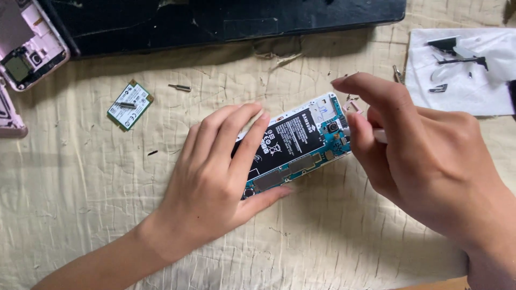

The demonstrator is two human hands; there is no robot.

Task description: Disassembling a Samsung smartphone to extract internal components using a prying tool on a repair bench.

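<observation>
My left hand presses flat on the opened phone lying on the cloth-covered bench, while my right hand pinches a thin white tool that might slip and scratch the tiny parts.

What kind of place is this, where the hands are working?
Probably a home phone-repair spot. The left hand steadies an opened white phone with its black battery showing. A small green circuit card and a white sheet of loose black parts lie on a wrinkled cream cloth.
</observation>
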